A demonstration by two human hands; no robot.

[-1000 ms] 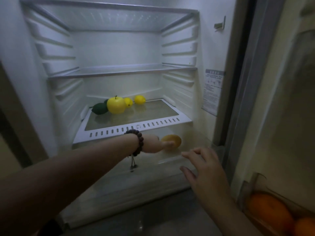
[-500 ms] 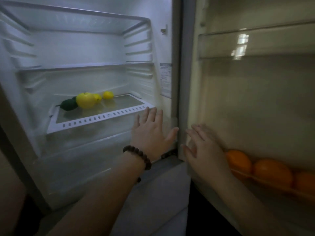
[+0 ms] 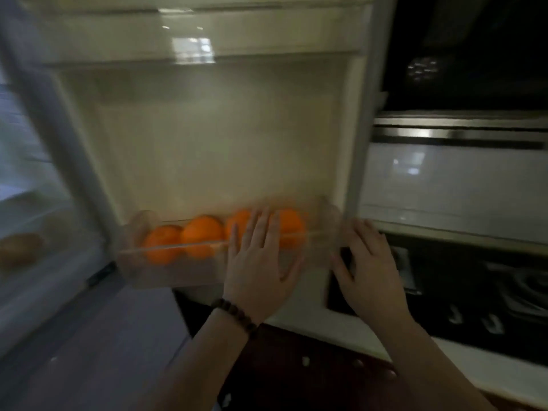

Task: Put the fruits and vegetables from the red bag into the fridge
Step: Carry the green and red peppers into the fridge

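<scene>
Against the clear door bin (image 3: pixel 166 271) of the open fridge door (image 3: pixel 213 137), the left hand (image 3: pixel 261 262) lies flat with fingers straight and spread, palm on the bin's front wall. A dark bead bracelet (image 3: pixel 234 315) circles that wrist. Inside the bin, four oranges (image 3: pixel 201 235) sit in a row, touching one another; the left hand's fingers overlap the two at the bin's right end. Just right of the bin, at the door's outer edge, the right hand (image 3: pixel 370 271) is held with fingers straight and slightly spread; the blur hides whether it touches the door. Neither hand holds anything.

Left of the bin, the fridge interior (image 3: pixel 26 179) shows only as a pale blurred area with a brownish rounded item (image 3: pixel 20 247) low down, too smeared to identify. Right of the bin, a white desk (image 3: pixel 341 327) carries a dark stove top (image 3: pixel 474 292). Below the bin, a dark red surface (image 3: pixel 296 366) lies under the forearms.
</scene>
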